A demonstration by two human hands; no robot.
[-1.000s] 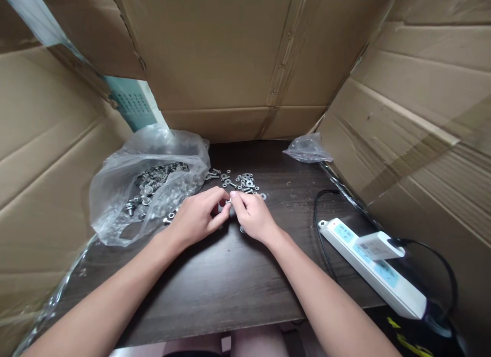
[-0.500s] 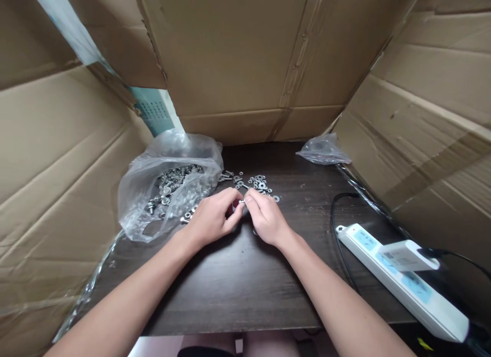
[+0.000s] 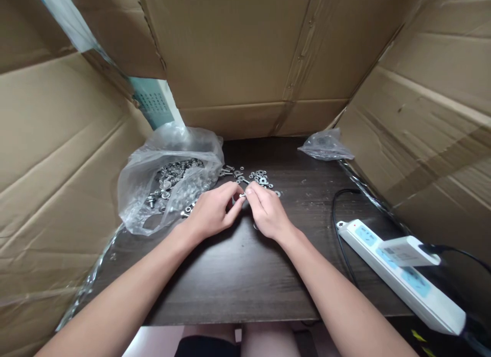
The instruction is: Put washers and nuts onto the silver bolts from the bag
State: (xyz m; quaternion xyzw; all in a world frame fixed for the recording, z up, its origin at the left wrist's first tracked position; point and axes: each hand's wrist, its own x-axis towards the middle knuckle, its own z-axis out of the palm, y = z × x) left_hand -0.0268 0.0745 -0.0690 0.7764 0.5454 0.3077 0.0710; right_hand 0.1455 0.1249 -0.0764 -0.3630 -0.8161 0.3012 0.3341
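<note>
Shifted only slightly since the frame half a second ago: left hand [image 3: 215, 206] and right hand [image 3: 268, 208], both near their former place over the desk [image 3: 230, 275]. Changed more since the first frame: the head view, turned to the left, and the exposure of a small bolt [image 3: 242, 195], formerly almost covered by the fingers. Held in the left hand: that small bolt, apparently, pinched between thumb and forefinger short of the loose parts. Closed to a fingertip pinch just beside its other end: the right hand; impossible to tell what, if anything, lies inside that grip. Partly visible below the right hand: a rounded metal piece [image 3: 255, 226]. Scattered beyond the fingers, toward the desk's far edge: loose nuts [image 3: 252, 175], washers [image 3: 265, 182] and bolts [image 3: 229, 173]. Set between left hand and bag: another nut [image 3: 188, 209] and bolt, close together. Spread toward the desk's far left corner: an open clear plastic bag [image 3: 132, 173], well stocked with metal fasteners [image 3: 180, 172]. Placed near the far right corner: a small plastic bag [image 3: 326, 146]. Laid along the right edge: a white power strip [image 3: 402, 280]. Judged as to progress: handling of one piece under way, not yet released; many parts left loose and apart on the desk. Not to be told: the number of pieces already dealt with, or whether the bagged fasteners count among them.
</note>
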